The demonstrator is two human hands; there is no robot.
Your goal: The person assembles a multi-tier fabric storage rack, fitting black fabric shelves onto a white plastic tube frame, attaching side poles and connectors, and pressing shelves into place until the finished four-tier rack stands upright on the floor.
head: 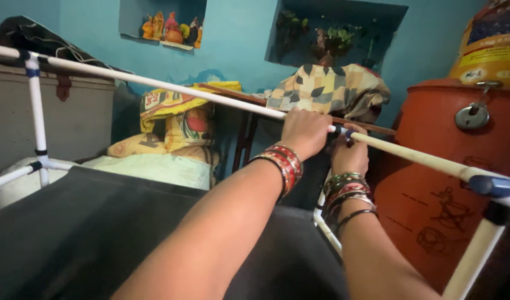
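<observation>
White plastic frame tube [155, 84], running level across the view above a black fabric sheet [99, 233], is clasped by the left hand [305, 130] while the right hand [349, 153] pinches a dark joint [343, 132], which may slip apart if either grip loosens.

**Bags and Marks Around the Hands**

A yellow printed sack [174, 114] sits behind the pole, left of the gripping hands. Another yellow-and-orange sack [491, 50] rests up high, far right. Black drawn marks [441, 219] show on the orange drum, lower right.
</observation>
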